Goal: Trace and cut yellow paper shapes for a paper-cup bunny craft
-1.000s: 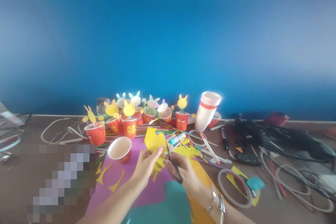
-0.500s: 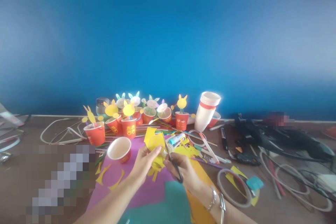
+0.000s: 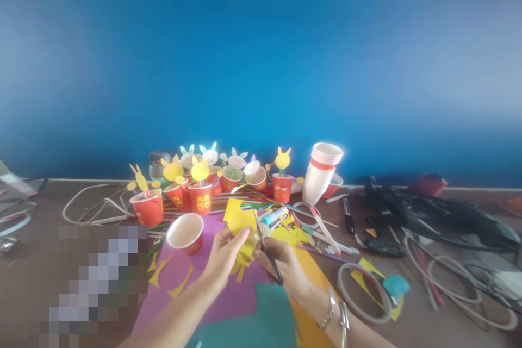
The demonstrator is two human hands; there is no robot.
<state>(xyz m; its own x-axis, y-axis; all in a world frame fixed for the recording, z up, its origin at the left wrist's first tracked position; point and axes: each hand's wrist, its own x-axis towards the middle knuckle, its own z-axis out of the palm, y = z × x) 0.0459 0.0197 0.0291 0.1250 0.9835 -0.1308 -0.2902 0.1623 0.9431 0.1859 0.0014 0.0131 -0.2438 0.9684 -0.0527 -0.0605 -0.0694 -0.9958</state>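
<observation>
My left hand [image 3: 226, 253] pinches a piece of yellow paper [image 3: 243, 223] with a rounded edge, thumb on top. Black-handled scissors [image 3: 266, 253] are in my right hand [image 3: 287, 266], their blades pointing up along the paper's right edge. Whether the blades are apart is too blurred to tell. Below both hands lie a purple sheet [image 3: 236, 299], a teal sheet [image 3: 275, 315] and an orange sheet [image 3: 318, 288]. Curved yellow scraps [image 3: 181, 281] rest on the purple sheet at the left. A red paper cup [image 3: 185, 232] with a white inside stands just beyond my left hand.
Several red cups [image 3: 200, 200] holding paper animal heads line the back, before a blue panel [image 3: 253, 65]. A tall stack of white cups [image 3: 321, 174] leans at centre right. Glue sticks [image 3: 274, 215], yellow offcuts [image 3: 291, 234], a coiled tube [image 3: 364, 292] and a black bag [image 3: 440, 217] lie rightward.
The scissors have shifted slightly at the paper's right edge, and the paper now shows a rounder outline there. My left hand is almost still.
</observation>
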